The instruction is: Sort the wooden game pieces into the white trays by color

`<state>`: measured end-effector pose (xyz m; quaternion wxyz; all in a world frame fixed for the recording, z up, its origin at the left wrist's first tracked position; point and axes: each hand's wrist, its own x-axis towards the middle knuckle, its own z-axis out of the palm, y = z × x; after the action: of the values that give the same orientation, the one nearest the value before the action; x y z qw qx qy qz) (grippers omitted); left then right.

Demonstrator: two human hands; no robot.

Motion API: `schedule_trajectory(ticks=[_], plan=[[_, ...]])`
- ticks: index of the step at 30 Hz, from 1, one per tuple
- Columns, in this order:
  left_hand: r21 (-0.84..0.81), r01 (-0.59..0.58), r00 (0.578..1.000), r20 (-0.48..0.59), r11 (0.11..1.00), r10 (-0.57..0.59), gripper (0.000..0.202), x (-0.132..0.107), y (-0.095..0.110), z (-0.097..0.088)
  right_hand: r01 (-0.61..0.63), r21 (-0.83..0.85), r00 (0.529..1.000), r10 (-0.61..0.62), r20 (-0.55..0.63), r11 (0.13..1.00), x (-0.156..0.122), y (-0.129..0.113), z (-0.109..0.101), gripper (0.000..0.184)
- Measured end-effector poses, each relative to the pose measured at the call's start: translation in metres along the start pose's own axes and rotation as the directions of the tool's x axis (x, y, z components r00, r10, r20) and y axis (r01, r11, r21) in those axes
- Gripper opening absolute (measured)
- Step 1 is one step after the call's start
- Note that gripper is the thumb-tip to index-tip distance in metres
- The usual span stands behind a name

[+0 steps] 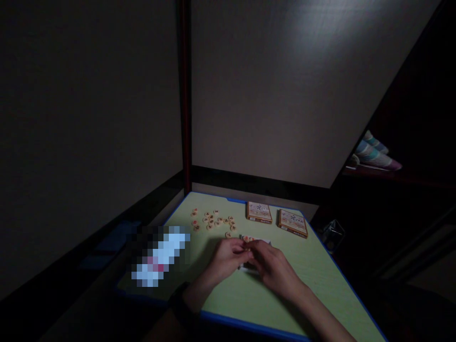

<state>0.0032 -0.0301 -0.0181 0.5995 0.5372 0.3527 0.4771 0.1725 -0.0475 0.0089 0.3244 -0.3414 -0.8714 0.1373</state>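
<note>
Left hand [228,259] and right hand [272,269], fingertips together, perhaps around a disc [247,246], over a small board [245,269] on green table [315,273].

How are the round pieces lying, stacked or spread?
Spread: the round pieces lie scattered loosely on the green table; no stack shows in the dim picture.

left hand [228,259]: my wrist wears a dark band, maybe a watch, at table [320,266] near edge | right hand [272,270]: forearm bare

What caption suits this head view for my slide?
Left hand and right hand meet over a small card on a green table, round game pieces scattered beyond, two orange boxes behind.
</note>
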Motion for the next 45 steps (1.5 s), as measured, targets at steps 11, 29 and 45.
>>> schedule_trajectory(ticks=[11, 29, 45], plan=[[-0.041, 0.072, 0.993, 0.1, 0.997, -0.068, 0.043, -0.01, 0.006, -0.011, 0.057, 0.062, 0.972, -0.041, -0.23, 0.996, -0.009, 0.006, 0.003, 0.018], [-0.014, 0.194, 0.954, 0.237, 0.981, -0.185, 0.046, -0.015, 0.014, -0.016, 0.098, -0.198, 0.99, -0.115, -0.079, 0.975, -0.021, 0.007, 0.007, 0.033], [0.94, -0.117, 0.993, 0.111, 0.319, 0.038, 0.02, -0.045, 0.003, -0.006, -0.213, -0.246, 0.963, 0.246, 0.112, 0.945, -0.011, -0.009, 0.023, 0.025]])
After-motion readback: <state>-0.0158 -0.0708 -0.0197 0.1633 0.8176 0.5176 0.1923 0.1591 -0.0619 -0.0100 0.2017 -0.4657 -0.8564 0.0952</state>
